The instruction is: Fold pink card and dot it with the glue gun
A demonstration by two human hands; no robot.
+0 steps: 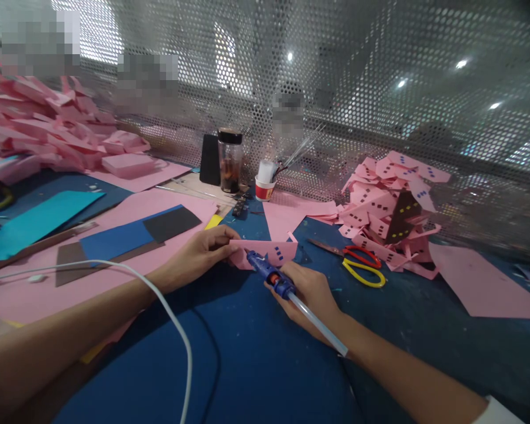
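My left hand (206,252) is closed on the left end of a folded pink foam-like sheet piece (265,250) with small dark blue squares on it. In my right hand (311,288) is a blue hot glue gun (271,277), its nozzle at the face of the pink piece near my left fingertips. A long translucent glue stick (318,324) juts out of the gun's back. Whether glue is coming out I cannot tell. Scissors (364,262) with red and yellow handles lie to the right of the glue gun.
A heap of pink pieces with dark squares (380,212) stands at right, a larger pink heap (48,123) at far left. Blue and dark sheets (115,235) lie left. At the back stand a jar (230,162) and a paper cup (264,187). A white cable (176,324) crosses my left forearm.
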